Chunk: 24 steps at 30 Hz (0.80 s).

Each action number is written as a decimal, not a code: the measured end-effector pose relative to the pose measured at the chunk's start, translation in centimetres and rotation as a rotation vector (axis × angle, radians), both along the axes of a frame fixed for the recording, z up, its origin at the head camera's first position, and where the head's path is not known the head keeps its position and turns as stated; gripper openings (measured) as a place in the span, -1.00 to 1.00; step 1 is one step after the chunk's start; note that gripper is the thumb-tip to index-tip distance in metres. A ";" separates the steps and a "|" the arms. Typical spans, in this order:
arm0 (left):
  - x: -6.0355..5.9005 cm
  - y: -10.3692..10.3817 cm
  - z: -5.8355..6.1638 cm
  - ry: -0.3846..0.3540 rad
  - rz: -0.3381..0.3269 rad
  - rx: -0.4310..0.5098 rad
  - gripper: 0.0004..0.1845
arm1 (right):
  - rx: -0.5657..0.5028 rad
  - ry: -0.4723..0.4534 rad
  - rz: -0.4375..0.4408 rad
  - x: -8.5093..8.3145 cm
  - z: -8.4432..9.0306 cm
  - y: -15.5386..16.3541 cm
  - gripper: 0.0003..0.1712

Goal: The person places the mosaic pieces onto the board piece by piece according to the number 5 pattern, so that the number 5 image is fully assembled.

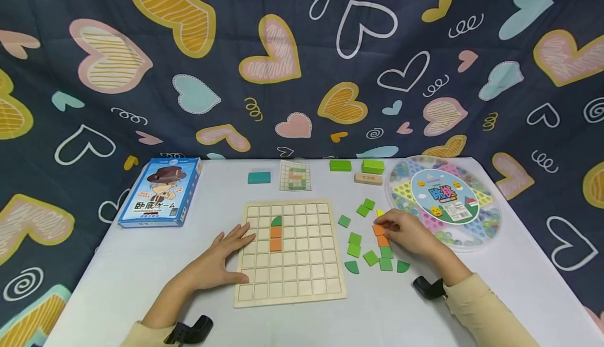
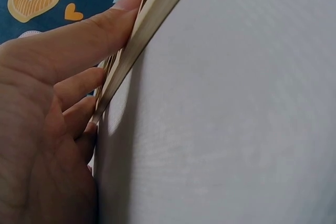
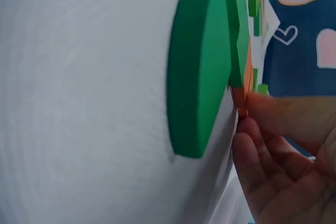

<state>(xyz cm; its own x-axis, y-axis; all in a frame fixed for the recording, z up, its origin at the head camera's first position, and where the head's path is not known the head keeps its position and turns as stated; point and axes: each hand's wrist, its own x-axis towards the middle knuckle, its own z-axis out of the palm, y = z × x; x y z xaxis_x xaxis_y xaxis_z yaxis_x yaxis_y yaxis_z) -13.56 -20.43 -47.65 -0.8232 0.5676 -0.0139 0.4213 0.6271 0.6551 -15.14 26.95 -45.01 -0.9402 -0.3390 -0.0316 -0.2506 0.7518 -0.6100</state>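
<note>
An orange tile is being pinched between the curled fingertips of the right hand, while it is still lying on the white table among loose green tiles (one quarter-round green piece is filling the right wrist view). The left hand is being laid flat, its fingers straight and spread, against the left edge of the wooden grid board, where a green piece and two orange tiles are already sitting in one column. Farther out, a blue game box and a round marble tray are lying.
</note>
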 end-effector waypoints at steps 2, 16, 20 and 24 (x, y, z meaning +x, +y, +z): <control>0.0 0.0 -0.1 -0.003 0.003 -0.002 0.01 | 0.010 -0.012 0.003 0.0 0.2 -0.1 -0.69; 0.1 0.1 0.3 -0.013 0.009 -0.023 0.02 | 0.005 -0.051 0.025 -0.7 0.1 0.2 -0.75; 0.1 0.0 0.4 -0.023 0.007 -0.024 0.02 | 0.018 -0.063 0.028 -0.8 0.1 0.3 -0.72; 0.1 0.1 0.4 -0.032 0.004 -0.027 0.02 | 0.036 -0.063 0.034 -0.8 0.0 0.2 -0.72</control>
<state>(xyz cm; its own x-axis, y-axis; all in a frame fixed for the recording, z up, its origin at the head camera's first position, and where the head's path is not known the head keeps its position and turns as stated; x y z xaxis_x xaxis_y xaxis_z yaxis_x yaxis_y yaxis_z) -13.47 -20.38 -47.27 -0.8245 0.5631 -0.0555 0.3979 0.6467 0.6507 -15.96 27.19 -45.03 -0.9238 -0.3687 -0.1033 -0.2383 0.7649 -0.5984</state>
